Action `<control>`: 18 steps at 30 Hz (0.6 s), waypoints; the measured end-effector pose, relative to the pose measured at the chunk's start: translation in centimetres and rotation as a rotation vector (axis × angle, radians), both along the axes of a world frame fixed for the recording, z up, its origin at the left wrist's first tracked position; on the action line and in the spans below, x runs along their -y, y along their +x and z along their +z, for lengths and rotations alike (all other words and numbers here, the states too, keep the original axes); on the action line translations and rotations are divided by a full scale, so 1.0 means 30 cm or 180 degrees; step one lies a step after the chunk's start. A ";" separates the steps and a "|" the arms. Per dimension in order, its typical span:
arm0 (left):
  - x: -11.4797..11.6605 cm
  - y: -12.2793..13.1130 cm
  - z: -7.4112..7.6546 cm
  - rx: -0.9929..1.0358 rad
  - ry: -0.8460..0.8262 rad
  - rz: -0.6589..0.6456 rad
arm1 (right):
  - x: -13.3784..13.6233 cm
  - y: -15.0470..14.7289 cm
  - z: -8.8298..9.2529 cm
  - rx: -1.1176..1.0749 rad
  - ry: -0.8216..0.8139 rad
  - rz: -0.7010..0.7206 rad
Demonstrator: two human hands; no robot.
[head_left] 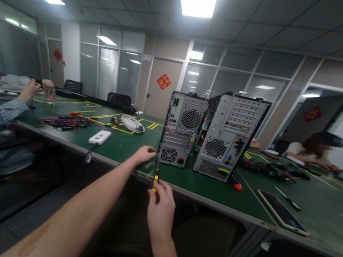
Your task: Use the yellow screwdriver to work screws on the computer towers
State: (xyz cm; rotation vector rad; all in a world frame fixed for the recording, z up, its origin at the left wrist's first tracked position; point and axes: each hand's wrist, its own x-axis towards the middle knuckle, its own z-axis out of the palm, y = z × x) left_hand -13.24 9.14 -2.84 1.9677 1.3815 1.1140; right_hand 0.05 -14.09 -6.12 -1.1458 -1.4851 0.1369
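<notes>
My right hand [162,204] is closed around the handle of a yellow-and-black screwdriver [156,179]. Its thin shaft points away from me, the tip at the lower left rear corner of a computer tower [178,138]. Beside that corner is my left hand [145,155], low over the table edge, fingers curled together. Whatever they pinch is too small or hidden to make out. The tower stands upright, its back panel with fan grilles and ports facing me. A second, larger tower [224,140] stands close on its right.
On the green table [142,141] lie a white power bank [100,137] with a cable, a pile of coloured wires [64,122] and a white round fan grille [132,124]. To the right are a phone [282,211], a pen-like tool [287,197] and black cables [277,170]. Two people sit nearby.
</notes>
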 end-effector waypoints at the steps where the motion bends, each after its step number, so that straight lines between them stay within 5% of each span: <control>1: 0.003 0.000 0.001 0.0000 0.0001 0.0004 | 0.001 0.000 0.001 0.0032 -0.0010 -0.0019; 18: 0.019 0.005 0.013 -0.0060 -0.0006 0.0059 | -0.002 0.005 0.003 -0.0032 -0.0129 0.0061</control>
